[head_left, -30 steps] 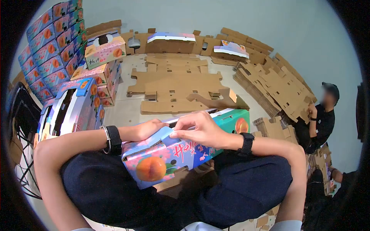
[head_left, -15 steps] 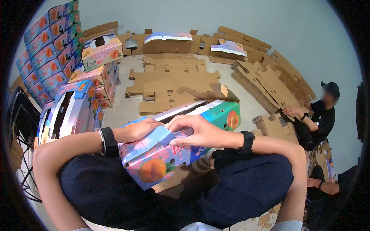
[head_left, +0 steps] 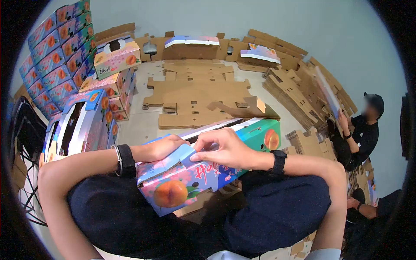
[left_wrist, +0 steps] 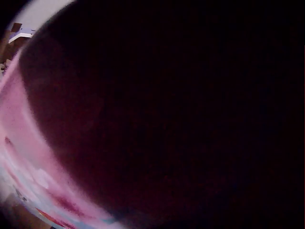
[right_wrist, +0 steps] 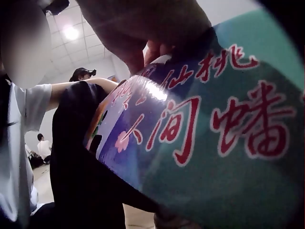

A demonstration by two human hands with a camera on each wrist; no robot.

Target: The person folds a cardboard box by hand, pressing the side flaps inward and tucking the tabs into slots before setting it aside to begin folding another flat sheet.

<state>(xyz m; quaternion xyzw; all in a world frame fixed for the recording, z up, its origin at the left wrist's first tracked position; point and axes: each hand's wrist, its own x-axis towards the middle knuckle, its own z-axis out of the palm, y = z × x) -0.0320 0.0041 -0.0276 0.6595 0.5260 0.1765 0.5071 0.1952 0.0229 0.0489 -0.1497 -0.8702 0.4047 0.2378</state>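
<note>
A printed peach carton point(head_left: 170, 193), blue and pink at the near left and green at the far right, lies at a slant over the lap. My left hand point(head_left: 161, 147) rests on its upper left part, with its fingertips hidden behind a light blue flap point(head_left: 177, 157). At the flap's right edge, my right hand point(head_left: 223, 147) pinches it between bent fingers and thumb. A dark slot runs along the carton's top. The left wrist view is mostly dark, with a pink printed surface point(left_wrist: 28, 129). Red lettering covers the carton's side point(right_wrist: 190, 157) below my right hand point(right_wrist: 147, 28).
Peach cartons point(head_left: 56, 58) stand stacked at the left, beside more cartons point(head_left: 82, 125). Flat cardboard sheets point(head_left: 199, 93) lie ahead, with further stacks point(head_left: 292, 97) to the right. A person in black point(head_left: 366, 138) sits at the right holding a panel point(head_left: 328, 93); another person's arm point(head_left: 368, 211) shows below.
Since half a second ago, my right thumb has come up onto the flap's edge and the carton has shifted slightly right in view. The person at the right has raised a panel.
</note>
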